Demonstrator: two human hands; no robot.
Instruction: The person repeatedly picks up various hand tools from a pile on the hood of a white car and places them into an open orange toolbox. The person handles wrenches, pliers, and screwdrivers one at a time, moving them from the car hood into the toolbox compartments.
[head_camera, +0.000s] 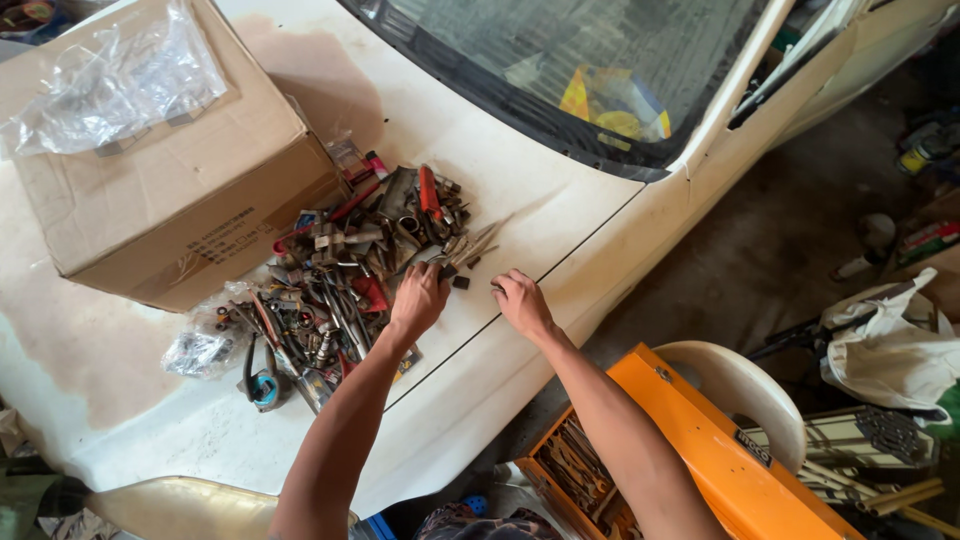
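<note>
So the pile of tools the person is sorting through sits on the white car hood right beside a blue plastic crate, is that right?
Not quite. In the head view the pile of tools does lie on the white car hood, with the left hand on its edge and the right hand close by, but what stands beside it is a brown cardboard box, not a blue plastic crate.

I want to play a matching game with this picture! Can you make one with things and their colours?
Things:
1. toolbox
2. box
3. car bonnet
4. bag

Colours:
A. white
B. clear plastic
C. orange
D. brown cardboard

Pairs: 1-C, 2-D, 3-A, 4-B. The left hand rests on the pile of tools; the right hand lies on the bonnet beside it.
</note>
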